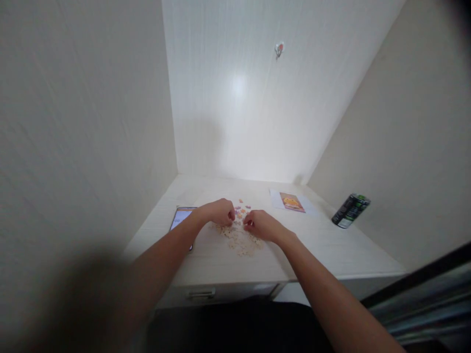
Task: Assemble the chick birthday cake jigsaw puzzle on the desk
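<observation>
Watching through the head camera. Left hand (223,212): grip curled, thumb and fingertips bunched low over the surface (316,255); I cannot tell whether a piece is pinched in it. Right hand (260,224): grip likewise curled, fingertips drawn close together and pointing left at the other hand; its hold, if any, is too small for me to make out. The hands face each other, apart, with a narrow gap between.

In that gap and just beyond it on the far side: coloured jigsaw pieces (243,211), orange, purple and pinkish, loosely scattered. Nearer, below both hands, I see a spread of pale jigsaw pieces (235,241), some close under the fingers.

Further out, left: a phone (180,217) lies flat, screen lit with large digits, partly covered by the left forearm. Far right of the pieces: a printed picture (292,202), yellow figure on brown, on a white sheet (274,198). Right of that, near the side wall: a dark can (349,212) with green at its top; it looks tilted, though the wide lens may cause that.

Near edge: drawer handle (201,294) below the surface. Far wall, high up: a small hook (279,49).
</observation>
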The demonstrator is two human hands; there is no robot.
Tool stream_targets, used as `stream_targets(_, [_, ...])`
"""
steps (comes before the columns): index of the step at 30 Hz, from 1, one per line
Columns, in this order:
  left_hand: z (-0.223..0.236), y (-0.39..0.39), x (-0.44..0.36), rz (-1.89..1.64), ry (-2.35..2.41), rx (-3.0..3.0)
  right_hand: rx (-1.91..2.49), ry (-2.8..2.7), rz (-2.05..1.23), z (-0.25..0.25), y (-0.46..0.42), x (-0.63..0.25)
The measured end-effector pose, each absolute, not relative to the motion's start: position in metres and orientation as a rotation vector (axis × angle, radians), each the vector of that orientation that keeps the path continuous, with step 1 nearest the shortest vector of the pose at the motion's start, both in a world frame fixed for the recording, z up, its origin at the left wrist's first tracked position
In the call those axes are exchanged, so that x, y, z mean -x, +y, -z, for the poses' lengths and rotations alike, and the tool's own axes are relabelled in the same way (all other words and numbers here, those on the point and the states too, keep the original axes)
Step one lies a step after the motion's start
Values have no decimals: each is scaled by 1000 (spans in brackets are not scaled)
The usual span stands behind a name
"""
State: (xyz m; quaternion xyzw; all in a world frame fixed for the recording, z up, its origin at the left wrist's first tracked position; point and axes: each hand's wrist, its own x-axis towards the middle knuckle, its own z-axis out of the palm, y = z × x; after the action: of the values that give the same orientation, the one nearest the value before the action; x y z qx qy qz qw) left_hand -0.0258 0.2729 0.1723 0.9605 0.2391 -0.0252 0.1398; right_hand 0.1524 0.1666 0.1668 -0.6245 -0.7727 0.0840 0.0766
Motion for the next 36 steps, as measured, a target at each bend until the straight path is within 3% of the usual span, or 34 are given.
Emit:
stream_targets(14, [-176, 278, 27, -78, 646, -2792, 1731, -2213, -296, -149, 164, -160])
stream_targets(36, [-169, 295, 36, 55, 758, -2682, 1552, -2223, -289, -147, 147, -165])
